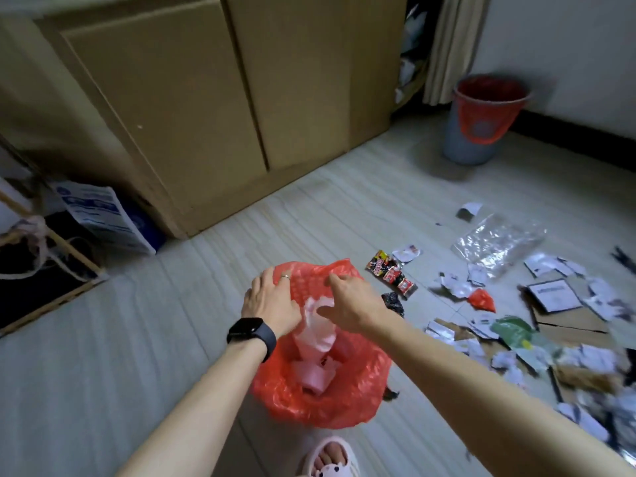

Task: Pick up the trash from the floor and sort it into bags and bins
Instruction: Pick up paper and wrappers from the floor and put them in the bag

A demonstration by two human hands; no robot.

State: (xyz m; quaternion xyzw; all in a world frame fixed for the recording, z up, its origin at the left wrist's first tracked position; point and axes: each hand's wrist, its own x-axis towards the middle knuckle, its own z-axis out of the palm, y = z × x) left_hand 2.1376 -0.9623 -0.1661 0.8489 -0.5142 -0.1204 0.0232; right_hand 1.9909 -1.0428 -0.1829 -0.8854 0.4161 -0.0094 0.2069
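The head camera looks down on a pale tiled floor [137, 339] where a red bag [320, 390] stands open just in front of the person's pink slipper [330, 457]. Pale pink and white scraps [315, 342] lie inside it. Both hands are at the bag's far rim. The left hand [272, 301], with a dark watch [251, 333] on the wrist and a ring [285, 277] on one finger, curls its fingers over the red plastic and grips it. The right hand [351, 304] is just beside it, its bent fingertips pinching the same raised edge with the thumb spread below. To the right of the bag the trash lies scattered. Red-and-black snack wrappers [392, 273] are nearest, then a crumpled clear plastic bag [499, 242], a small red scrap [481, 299], a green wrapper [512, 330], flattened cardboard [571, 328] and many torn white papers [475, 346], blurred toward the frame's edge. Well apart, by the far wall, stands a grey bin [461, 139] lined with red plastic, next to a curtain [454, 46]. A tan cupboard [206, 98] fills the background, and a blue-and-white printed bag [103, 215] leans at its left corner.
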